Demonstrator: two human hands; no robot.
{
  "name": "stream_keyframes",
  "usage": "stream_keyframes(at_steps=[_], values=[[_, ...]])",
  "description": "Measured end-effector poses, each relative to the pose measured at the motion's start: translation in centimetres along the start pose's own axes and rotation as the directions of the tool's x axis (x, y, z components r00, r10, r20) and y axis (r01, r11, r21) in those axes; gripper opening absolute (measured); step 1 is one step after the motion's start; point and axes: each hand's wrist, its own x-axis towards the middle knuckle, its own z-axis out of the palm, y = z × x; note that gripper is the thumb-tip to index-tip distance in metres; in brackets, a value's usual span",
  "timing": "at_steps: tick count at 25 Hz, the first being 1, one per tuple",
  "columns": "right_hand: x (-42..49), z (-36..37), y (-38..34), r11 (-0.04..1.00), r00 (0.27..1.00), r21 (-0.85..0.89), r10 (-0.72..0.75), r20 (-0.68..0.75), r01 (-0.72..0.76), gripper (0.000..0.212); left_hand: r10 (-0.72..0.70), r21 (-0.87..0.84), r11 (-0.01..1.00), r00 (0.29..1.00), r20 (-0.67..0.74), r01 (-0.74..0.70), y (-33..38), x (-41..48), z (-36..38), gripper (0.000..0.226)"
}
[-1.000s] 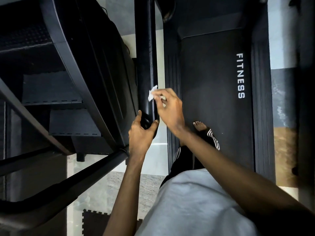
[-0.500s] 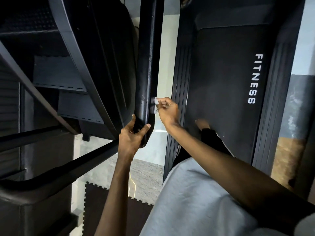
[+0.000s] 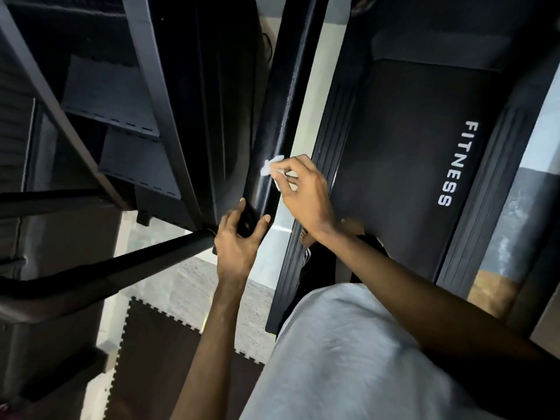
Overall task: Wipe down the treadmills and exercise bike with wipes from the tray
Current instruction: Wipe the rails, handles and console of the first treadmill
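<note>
– Wipe [image 3: 270,168] is coming back round onto the face of the handrail [image 3: 281,110]; half a second ago it was tucked against the rail's right edge, nearly hidden.
– Which hand is working it?
– The right hand [image 3: 303,192] is pinching it between thumb and fingertips and pressing it to the bar. The left hand [image 3: 236,244] is still wrapping round the rail's near end, steadying it.
– So it's getting done?
– Slowly. It's rubbing the same short stretch just above the left hand. I'd say the long run of rail farther up is still waiting, and so is the treadmill [image 3: 403,165] deck beside it.
</note>
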Motion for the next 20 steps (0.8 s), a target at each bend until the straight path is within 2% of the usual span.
stream_keyframes(at_steps=[2, 3, 6, 8, 10, 11, 14, 15, 17, 19, 20], values=[[1.2, -0.1, 0.2, 0.943, 0.962, -0.225, -0.210, 0.175, 0.246, 0.013, 0.013, -0.045, 0.999, 0.999, -0.032, -0.014, -0.4, -0.6, 0.6, 0.066], [2.4, -0.4, 0.2, 0.895, 0.938, -0.317, -0.238, 0.253, 0.313, 0.015, 0.001, -0.066, 0.998, 0.999, -0.038, -0.004, -0.4, -0.8, 0.9, 0.065], [5.1, -0.6, -1.7, 0.766, 0.892, -0.497, -0.218, 0.397, 0.408, 0.018, -0.009, -0.083, 0.997, 1.000, -0.023, 0.007, -0.3, -0.7, 0.8, 0.066], [4.3, 0.1, -3.3, 0.631, 0.795, -0.541, -0.212, 0.568, 0.555, 0.020, -0.021, -0.084, 0.996, 0.999, 0.032, 0.024, -0.4, -0.3, 0.2, 0.066], [3.0, 0.5, -4.1, 0.566, 0.681, -0.505, -0.144, 0.718, 0.652, 0.026, -0.014, -0.078, 0.997, 0.995, 0.102, 0.022, -0.7, 0.3, -0.7, 0.068], [3.2, 0.3, -4.3, 0.553, 0.674, -0.516, -0.117, 0.730, 0.654, 0.030, -0.005, -0.069, 0.998, 0.992, 0.129, 0.014, -0.9, 0.5, -1.1, 0.070], [6.0, 0.2, -4.6, 0.524, 0.771, -0.628, -0.092, 0.631, 0.576, 0.041, -0.027, -0.103, 0.994, 0.985, 0.171, 0.045, -1.3, 0.9, -1.9, 0.072], [6.4, 0.5, -4.7, 0.493, 0.780, -0.658, -0.073, 0.621, 0.570, 0.041, -0.042, -0.124, 0.990, 0.982, 0.183, 0.066, -1.4, 1.0, -2.0, 0.071], [5.9, 1.3, -5.1, 0.435, 0.732, -0.647, -0.042, 0.680, 0.626, 0.033, -0.054, -0.158, 0.983, 0.976, 0.209, 0.088, -1.8, 1.3, -2.2, 0.064], [5.4, 1.2, -5.9, 0.439, 0.656, -0.590, 0.000, 0.755, 0.678, 0.023, -0.070, -0.206, 0.971, 0.966, 0.250, 0.123, -2.5, 1.5, -2.3, 0.062], [5.5, 1.1, -6.2, 0.455, 0.646, -0.583, 0.020, 0.763, 0.673, 0.021, -0.084, -0.236, 0.960, 0.960, 0.268, 0.150, -3.0, 1.5, -2.3, 0.064]])
